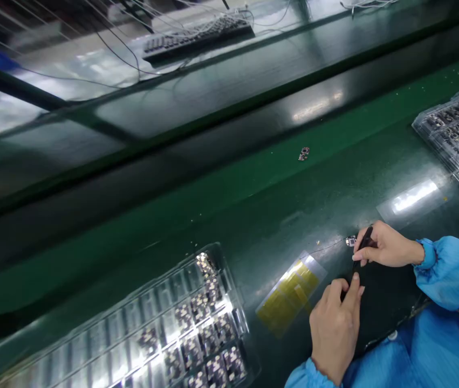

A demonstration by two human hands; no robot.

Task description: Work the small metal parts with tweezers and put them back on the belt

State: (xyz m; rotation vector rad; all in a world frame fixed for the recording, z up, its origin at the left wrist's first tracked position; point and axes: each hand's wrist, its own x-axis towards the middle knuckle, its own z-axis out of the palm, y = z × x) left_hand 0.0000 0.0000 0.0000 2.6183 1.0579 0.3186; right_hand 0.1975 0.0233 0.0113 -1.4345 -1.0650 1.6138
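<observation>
My right hand is closed round black tweezers whose tips meet a tiny circuit board on the dark green bench. A thin wire runs left from that board. My left hand sits just below, fingers curled and pinched against a dark mat; what it pinches is too small to make out. A clear sheet of yellow tape strips lies right beside my left hand. Both arms wear blue sleeves.
A clear tray partly filled with small boards lies at the lower left. Stacked clear trays of boards stand at the right edge. One loose board rests on the green belt. A black keyboard and cables lie far back.
</observation>
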